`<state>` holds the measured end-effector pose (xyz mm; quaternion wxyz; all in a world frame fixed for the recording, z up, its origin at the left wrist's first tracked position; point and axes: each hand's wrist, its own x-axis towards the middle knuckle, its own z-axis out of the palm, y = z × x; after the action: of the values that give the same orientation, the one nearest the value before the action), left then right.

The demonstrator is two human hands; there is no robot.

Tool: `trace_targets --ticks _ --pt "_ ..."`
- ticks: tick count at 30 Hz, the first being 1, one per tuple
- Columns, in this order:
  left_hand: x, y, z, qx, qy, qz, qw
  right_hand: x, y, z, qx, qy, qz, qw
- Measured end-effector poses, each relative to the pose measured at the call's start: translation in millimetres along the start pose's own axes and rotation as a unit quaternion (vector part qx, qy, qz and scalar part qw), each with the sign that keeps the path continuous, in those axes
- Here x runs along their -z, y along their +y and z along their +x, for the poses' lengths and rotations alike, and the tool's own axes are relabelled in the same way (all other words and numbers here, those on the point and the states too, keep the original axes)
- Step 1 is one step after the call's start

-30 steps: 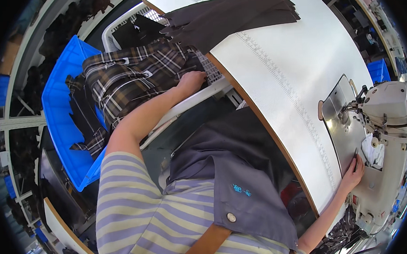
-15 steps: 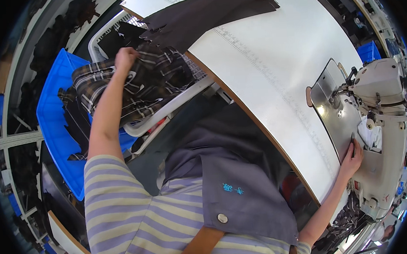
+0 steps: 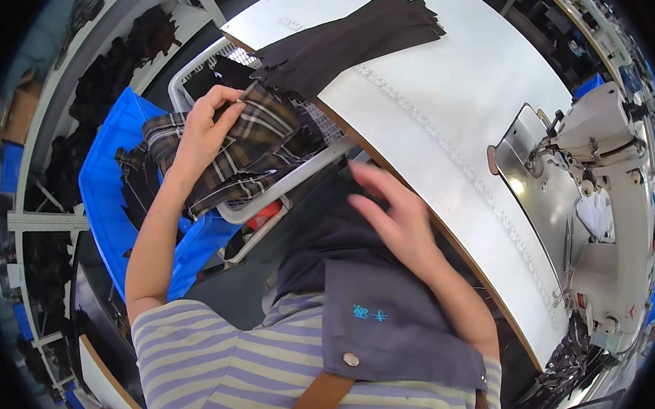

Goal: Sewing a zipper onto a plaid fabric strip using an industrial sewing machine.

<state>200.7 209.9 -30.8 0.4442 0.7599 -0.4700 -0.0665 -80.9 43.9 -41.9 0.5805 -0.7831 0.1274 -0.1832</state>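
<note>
My left hand (image 3: 208,125) pinches the edge of a plaid cloth piece (image 3: 268,126) in brown, black and white. That cloth lies on a heap in a white plastic basket (image 3: 257,201), overlapping a blue bin (image 3: 108,194). Over my lap, beside the table's edge, my right hand (image 3: 394,212) hangs in the air, thumb and fingers apart, slightly blurred, holding nothing. A pair of metal scissors (image 3: 569,255) rests on the sewing machine's bed, right of the table.
A stack of dark cloth strips (image 3: 356,44) lies across the white table (image 3: 440,87) and overhangs its left edge. On the right stands a white sewing machine (image 3: 605,131) with a metal plate (image 3: 529,164). Crumpled dark fabric (image 3: 569,355) hangs below it.
My right hand has left the scissors by the machine and swung left over my lap. The left hand has shifted on the cloth, lifting a plaid edge.
</note>
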Motion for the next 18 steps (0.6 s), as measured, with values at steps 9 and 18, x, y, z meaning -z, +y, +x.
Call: trace_targets --ticks 9,18 --pt "13.0 27.0 36.5 0.184 -0.167 -0.241 0.938 -87.5 52.1 124.4 -0.006 0.010 0.216 0.976" --pt "7.4 2.6 60.6 0.113 -0.147 -0.124 0.975 -87.7 45.1 120.6 -0.052 0.045 0.203 0.977"
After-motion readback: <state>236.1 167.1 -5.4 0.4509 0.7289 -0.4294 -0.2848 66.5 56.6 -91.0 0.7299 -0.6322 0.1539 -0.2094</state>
